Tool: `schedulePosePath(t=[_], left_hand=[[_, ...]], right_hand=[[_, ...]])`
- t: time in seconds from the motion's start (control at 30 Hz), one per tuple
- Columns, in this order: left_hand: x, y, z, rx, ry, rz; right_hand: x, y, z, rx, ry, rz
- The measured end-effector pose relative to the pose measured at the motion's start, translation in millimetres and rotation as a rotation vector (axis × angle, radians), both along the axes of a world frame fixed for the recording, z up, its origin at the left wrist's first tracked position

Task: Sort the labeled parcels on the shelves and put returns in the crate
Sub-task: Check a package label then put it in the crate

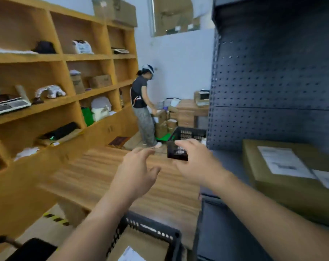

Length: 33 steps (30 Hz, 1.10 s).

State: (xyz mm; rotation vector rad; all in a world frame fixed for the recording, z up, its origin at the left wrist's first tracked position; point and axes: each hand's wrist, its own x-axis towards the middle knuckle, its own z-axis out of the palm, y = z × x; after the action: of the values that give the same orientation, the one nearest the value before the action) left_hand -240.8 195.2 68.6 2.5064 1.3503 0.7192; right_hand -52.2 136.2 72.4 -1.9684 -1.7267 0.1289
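Wooden shelving (28,58), left wall: open compartments holding assorted small parcels, among them a white bagged parcel (82,47) and a brown carton (100,81). Dark pegboard shelf unit (272,81), right side. Wooden tabletop (95,172), centre, between the two units. Large cardboard parcel (272,187): lies flat on the dark unit's shelf with a white label on top, to the right of the right forearm and well short of any finger. Black crate (152,230), bottom edge of view below both forearms, with one labelled boxed parcel (146,245) lying inside. Second black crate (190,133), farther off on the floor; its near corner shows behind the right fingers and, as far as the blur allows, is not held. Another person (143,102) stands at the back among stacked cartons. Left hand (137,170): stretched forward over the tabletop, fingers spread and loosely bent, holding nothing. Right hand (199,162): stretched forward beside it, fingers likewise spread, holding nothing. Judgement: the hands are between parcels and reaching for the next one. The flat cardboard parcel is the nearest candidate, so read its label before lifting. Take it with both hands on opposite edges, keep it level, then carry it to its shelf compartment, or down into the near crate if it is a return.
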Motion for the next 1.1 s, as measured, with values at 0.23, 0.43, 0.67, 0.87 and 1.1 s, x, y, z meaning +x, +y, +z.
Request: schedulePosePath(t=[0.23, 0.43, 0.67, 0.87, 1.1], left_hand=[[181.4, -119.1, 21.5, 0.008, -0.071, -0.576], [304.4, -273.0, 42.0, 0.039, -0.13, -1.018], [392.2, -468.2, 46.4, 0.031, -0.124, -1.388], [443.7, -607.6, 38.3, 0.026, -0.129, -1.545], [503.2, -727.5, 29.0, -0.016, -0.096, -1.692]], right_hand=[[119.3, -209.4, 11.6, 0.111, -0.019, -0.588], [168.7, -420.6, 22.7, 0.139, -0.086, -1.094], [176.7, -625.6, 26.5, 0.118, -0.076, -1.466], [187.0, -750.9, 26.9, 0.103, -0.078, -1.637], [209.1, -862.3, 18.9, 0.063, -0.053, -1.799]])
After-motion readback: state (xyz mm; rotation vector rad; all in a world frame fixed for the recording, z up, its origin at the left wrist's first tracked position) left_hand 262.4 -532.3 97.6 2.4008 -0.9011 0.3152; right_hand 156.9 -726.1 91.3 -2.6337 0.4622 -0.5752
